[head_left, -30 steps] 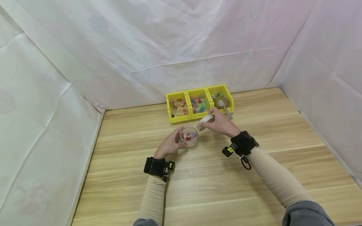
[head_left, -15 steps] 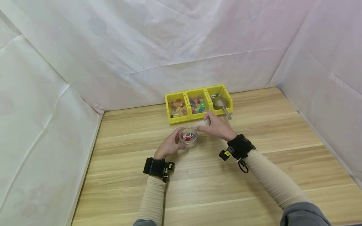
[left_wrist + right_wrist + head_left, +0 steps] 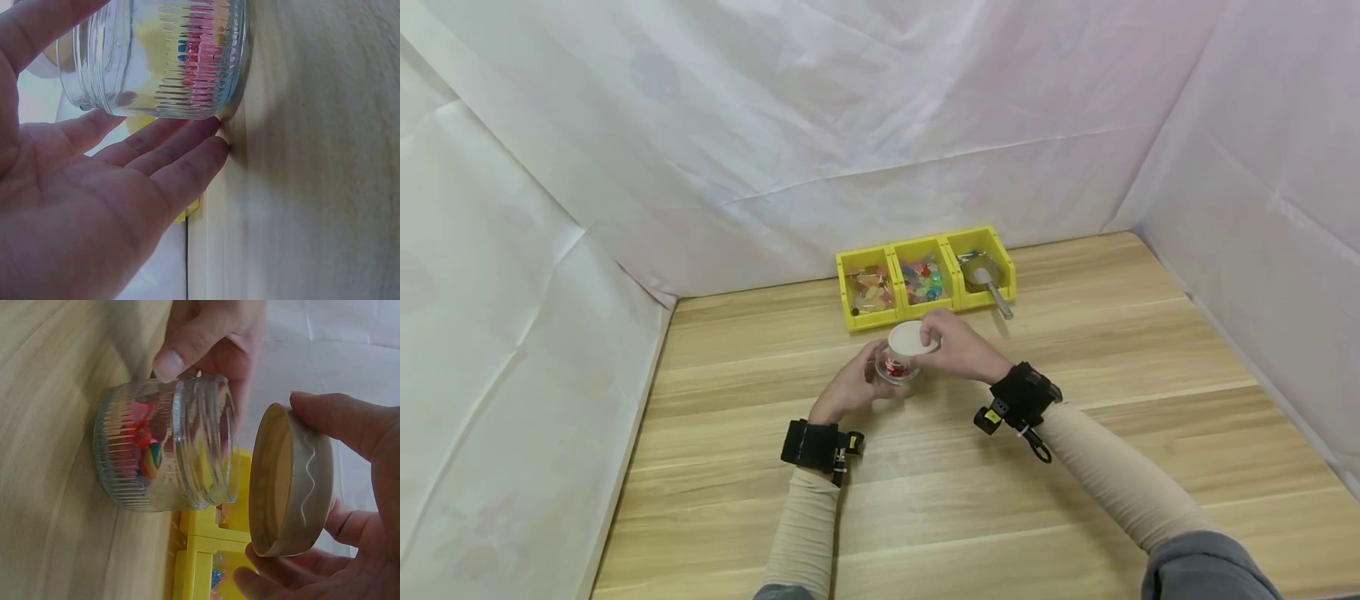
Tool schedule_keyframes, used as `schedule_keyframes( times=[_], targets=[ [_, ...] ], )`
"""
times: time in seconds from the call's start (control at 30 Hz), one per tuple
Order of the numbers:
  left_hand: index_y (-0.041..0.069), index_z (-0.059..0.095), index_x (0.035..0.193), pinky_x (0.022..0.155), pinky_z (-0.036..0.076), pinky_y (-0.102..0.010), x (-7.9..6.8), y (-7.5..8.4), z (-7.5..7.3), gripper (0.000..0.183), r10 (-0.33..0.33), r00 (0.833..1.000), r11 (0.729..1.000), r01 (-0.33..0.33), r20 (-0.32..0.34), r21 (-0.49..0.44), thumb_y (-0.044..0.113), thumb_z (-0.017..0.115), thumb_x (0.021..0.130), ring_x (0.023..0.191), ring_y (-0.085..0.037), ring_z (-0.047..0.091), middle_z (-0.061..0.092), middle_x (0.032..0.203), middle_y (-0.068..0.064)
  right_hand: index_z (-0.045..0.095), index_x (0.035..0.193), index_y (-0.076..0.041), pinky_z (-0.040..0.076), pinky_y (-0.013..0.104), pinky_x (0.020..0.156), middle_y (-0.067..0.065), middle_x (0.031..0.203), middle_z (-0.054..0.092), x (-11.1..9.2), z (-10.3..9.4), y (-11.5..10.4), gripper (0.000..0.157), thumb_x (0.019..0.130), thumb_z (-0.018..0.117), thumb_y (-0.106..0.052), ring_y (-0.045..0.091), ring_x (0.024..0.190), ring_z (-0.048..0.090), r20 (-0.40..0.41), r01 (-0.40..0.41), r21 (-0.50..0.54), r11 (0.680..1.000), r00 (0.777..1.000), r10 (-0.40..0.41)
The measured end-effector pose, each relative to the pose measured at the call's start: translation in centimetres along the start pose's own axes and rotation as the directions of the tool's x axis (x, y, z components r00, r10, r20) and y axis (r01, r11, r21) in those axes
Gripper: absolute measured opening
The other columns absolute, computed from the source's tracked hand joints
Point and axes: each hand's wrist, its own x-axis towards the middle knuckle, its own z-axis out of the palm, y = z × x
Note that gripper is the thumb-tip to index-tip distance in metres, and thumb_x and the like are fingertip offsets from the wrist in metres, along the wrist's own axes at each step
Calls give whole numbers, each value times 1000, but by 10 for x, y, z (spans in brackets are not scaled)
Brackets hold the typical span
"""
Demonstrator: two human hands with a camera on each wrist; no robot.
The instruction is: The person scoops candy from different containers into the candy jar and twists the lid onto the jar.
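Note:
A small clear glass jar (image 3: 891,374) with ribbed lower sides stands upright on the table, red, pink and multicoloured candy-like pieces (image 3: 145,447) at its bottom. My left hand (image 3: 847,387) holds it from the left, thumb on the near side and fingers round the far side. In my right hand (image 3: 964,350) is a round white screw lid (image 3: 906,339), pinched at its edge between thumb and fingers. The lid hangs tilted just above the jar's mouth, apart from its rim in the right wrist view, and partly covers the jar in the head view.
Behind the hands stand three joined yellow bins (image 3: 870,320). Wrapped and colourful small pieces fill the left and middle ones. A metal scoop (image 3: 992,288) lies in the right bin, handle over its front. White cloth (image 3: 737,150) walls the wooden table (image 3: 730,467) at back and sides.
My right hand has moved left with the lid, bringing it from beside the jar to over its mouth and turning its flat top upward. My left hand has stayed at the jar.

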Motion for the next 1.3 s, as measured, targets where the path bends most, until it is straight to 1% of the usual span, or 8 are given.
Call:
schedule_keyframes(
  times=[0.2,0.3,0.43,0.53,0.73,0.87,0.97,1.3],
  targets=[
    [30,40,149,118,23,-58,-1,2,2,89,13,1000,1000,-13,-7,5,4,85,75,144,-33,33,41,155,-3,49,82,-9,50,40,91,13,119,56,2,7,-2,40,75,87,-18,27,107,54,24,45,-51,998,999,-44],
    [30,40,149,119,23,-57,-1,3,2,90,14,1000,1000,-14,-9,9,4,85,75,145,-32,32,41,155,-3,49,84,-8,51,41,93,14,122,54,2,9,-2,40,75,87,-16,28,111,54,38,64,-45,997,997,-62],
    [30,40,149,120,21,-57,1,3,2,90,4,1000,1000,-4,-5,8,4,84,75,146,-31,31,41,155,-2,51,84,-8,50,43,99,16,133,53,2,11,-1,38,75,87,-15,31,121,52,59,68,-39,997,996,-66],
    [29,39,150,120,20,-56,2,3,2,91,-6,1000,1000,6,-5,2,2,84,75,147,-31,29,40,156,-2,51,84,-8,49,45,103,17,138,51,2,13,-1,37,75,87,-14,33,125,51,76,74,-36,997,995,-71],
    [24,36,152,121,18,-56,3,3,1,95,-9,1000,1000,9,-5,4,2,85,74,148,-32,27,36,158,-5,51,86,-7,47,49,105,18,139,50,3,15,-2,37,74,86,-11,34,125,50,100,91,-42,995,991,-86],
    [25,38,151,121,19,-54,3,2,1,92,-5,1000,1000,6,-8,24,6,86,75,148,-30,27,39,157,-3,52,87,-8,47,49,105,17,139,50,5,18,-3,37,74,87,-10,34,126,49,109,93,-48,995,990,-87],
    [25,40,150,122,19,-52,3,3,1,90,-2,1000,1000,3,-11,19,8,86,74,147,-28,28,41,155,-1,52,87,-8,47,49,106,17,139,49,6,20,-3,38,74,87,-10,33,126,49,114,96,-55,994,989,-89],
    [23,40,149,121,21,-52,3,1,3,89,16,1000,1000,-17,-15,-2,9,86,75,146,-28,30,43,153,-4,51,91,-7,48,49,103,14,131,48,7,22,-3,38,76,86,-9,32,124,47,129,107,-48,993,987,-100]
  ],
)
